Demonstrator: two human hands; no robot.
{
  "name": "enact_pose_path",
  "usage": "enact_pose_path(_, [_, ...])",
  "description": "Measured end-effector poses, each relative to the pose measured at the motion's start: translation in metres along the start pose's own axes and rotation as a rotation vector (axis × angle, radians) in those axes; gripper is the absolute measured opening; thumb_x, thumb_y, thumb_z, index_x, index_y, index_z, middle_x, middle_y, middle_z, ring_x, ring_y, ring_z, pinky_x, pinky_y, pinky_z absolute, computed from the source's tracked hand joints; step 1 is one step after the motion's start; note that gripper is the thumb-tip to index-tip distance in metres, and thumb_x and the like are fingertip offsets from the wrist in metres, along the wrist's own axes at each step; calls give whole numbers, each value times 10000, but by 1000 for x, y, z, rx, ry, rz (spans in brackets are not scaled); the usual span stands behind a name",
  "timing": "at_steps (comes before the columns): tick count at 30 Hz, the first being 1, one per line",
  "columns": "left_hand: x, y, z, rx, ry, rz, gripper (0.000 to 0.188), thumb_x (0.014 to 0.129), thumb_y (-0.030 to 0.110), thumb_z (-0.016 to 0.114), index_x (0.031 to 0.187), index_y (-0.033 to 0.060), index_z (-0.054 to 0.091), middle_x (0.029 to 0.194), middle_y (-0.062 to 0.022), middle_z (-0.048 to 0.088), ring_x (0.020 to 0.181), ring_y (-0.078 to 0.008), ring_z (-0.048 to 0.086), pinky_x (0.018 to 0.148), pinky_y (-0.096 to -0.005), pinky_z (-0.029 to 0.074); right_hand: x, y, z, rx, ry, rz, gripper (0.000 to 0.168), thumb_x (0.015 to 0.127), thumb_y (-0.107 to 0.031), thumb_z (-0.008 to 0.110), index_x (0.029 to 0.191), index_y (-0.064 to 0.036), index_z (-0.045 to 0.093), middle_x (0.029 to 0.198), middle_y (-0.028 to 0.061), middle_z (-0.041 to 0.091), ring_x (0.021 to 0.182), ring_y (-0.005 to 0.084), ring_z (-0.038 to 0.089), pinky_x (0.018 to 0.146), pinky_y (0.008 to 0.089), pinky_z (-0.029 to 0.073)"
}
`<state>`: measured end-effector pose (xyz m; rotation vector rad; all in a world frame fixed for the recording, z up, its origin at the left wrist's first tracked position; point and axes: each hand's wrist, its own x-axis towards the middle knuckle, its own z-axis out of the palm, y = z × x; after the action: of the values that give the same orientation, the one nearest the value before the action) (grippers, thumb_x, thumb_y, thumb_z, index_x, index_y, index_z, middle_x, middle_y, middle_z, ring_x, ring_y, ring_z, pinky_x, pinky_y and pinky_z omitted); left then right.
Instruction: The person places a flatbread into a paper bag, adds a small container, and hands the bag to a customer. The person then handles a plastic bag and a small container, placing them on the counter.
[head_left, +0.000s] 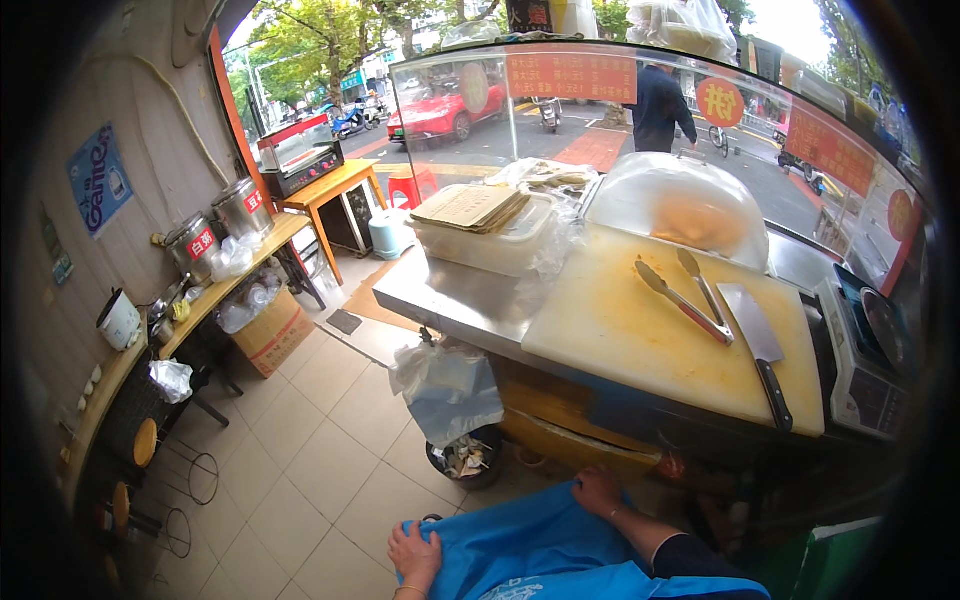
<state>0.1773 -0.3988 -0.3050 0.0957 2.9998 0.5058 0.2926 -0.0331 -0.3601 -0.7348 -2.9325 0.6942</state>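
Note:
My left hand lies on the edge of a blue apron spread over my lap, its fingers a little apart and nothing in them. Across the lap, my right hand rests on the apron's other edge; its fingertips are too hard to make out to tell their hold. Ahead of me a white cutting board covers part of the counter. On it lie metal tongs with spread arms and a cleaver, black handle towards me. A clear domed cover stands behind them over orange-brown food.
A trash bin stands on the tiled floor below hanging plastic bags. A digital scale sits right of the board. Paper bags top a plastic tub. Steel pots line the left-hand bench. Beyond the glass, a person walks.

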Motion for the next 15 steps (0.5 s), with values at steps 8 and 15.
enact_pose_path(8, [3, -1, 5, -23, 30, 6, 471, 789, 385, 659, 1203, 161, 638, 1368, -155, 459, 1258, -368, 418, 1025, -499, 364, 1, -2, -1, -61, 19, -6, 269, 813, -250, 536, 916, -75, 712, 1047, 120, 654, 1053, 337, 552, 915, 483, 445])
enact_pose_path(15, [4, -3, 8, -13, 34, -6, 464, 781, 379, 666, 1188, 157, 642, 1359, -151, 465, 1245, -369, 428, 1016, -497, 373, 1, 5, 7, -6, 79, -32, 245, 782, -259, 567, 884, -95, 718, 983, 117, 680, 1010, 337, 586, 875, 475, 478])
